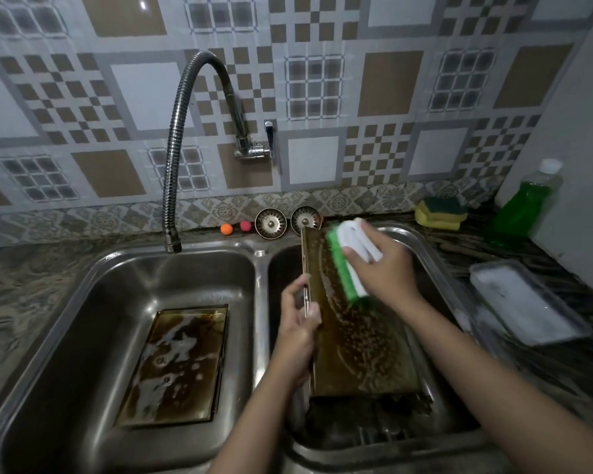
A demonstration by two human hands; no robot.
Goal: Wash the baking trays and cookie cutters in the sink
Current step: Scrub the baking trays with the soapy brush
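Note:
A brown, soapy baking tray (360, 343) stands tilted in the right basin of the steel double sink (264, 254). My left hand (298, 333) grips its left rim. My right hand (380, 265) holds a white scrubbing brush with green bristles (344, 265), bristles pressed on the tray's upper surface. A second brown tray (177, 364), streaked with foam, lies flat in the left basin. A third tray (524, 299), covered in white suds, sits on the counter at the right. No cookie cutters are visible.
A flexible metal faucet (173, 186) hangs over the left basin's back edge. Two sink strainers (270, 223), an orange ball (226, 229) and a red ball line the back ledge. Yellow-green sponges (440, 210) and a green soap bottle (528, 200) stand at the right rear.

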